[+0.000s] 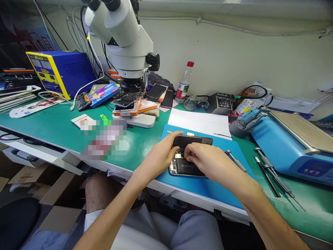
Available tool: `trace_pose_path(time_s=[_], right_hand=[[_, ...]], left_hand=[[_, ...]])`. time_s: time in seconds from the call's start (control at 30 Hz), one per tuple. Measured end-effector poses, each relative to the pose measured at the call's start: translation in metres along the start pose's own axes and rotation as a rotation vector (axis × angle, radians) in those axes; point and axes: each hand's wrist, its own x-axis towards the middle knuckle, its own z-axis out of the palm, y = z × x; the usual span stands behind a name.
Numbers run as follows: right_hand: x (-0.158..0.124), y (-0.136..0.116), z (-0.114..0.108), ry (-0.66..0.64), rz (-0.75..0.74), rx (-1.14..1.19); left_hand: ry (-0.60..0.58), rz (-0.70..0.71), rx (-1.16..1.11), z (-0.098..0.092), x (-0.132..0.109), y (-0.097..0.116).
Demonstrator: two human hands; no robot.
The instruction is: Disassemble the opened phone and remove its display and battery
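An opened smartphone lies on a blue mat, its black battery and some inner parts showing. Along its far side the phone screen stands tilted up from the body. My left hand grips the screen's left end between thumb and fingers. Over the phone's interior, my right hand is closed, its thumb and fingertips pinched together near the battery's upper edge. Whatever those fingertips hold, if anything, is hidden. A grey screwdriver rests on the mat, partly behind my right forearm.
A white microscope stands behind stacked phones. White paper, a bottle and a glass jar are beyond the mat. To the right are a blue machine and screwdrivers. A blue-yellow device sits far left.
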Motion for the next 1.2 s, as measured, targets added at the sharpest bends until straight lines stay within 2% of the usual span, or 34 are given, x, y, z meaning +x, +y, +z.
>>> trace_pose_path(time_s=[0.2,0.33,0.43,0.63,0.9,1.2], right_hand=[[-0.004,0.000,0.000,0.026,0.013,0.016],[-0.016,0.004,0.005,0.170,0.059,0.034],[-0.021,0.008,0.010,0.241,0.031,0.076],[-0.014,0.010,0.014,0.126,0.013,0.060],[-0.011,0.007,0.018,0.143,0.002,0.003],[-0.010,-0.006,0.016,0.117,0.052,-0.119]], left_hand=[[0.002,-0.004,0.000,0.000,0.000,0.001],[0.008,0.006,-0.001,0.000,0.001,0.001],[0.016,0.014,0.009,-0.001,0.001,0.000],[0.032,-0.027,0.014,-0.001,0.001,0.000],[0.057,-0.020,0.015,0.000,0.001,-0.002],[0.071,-0.004,0.018,0.000,0.001,-0.004]])
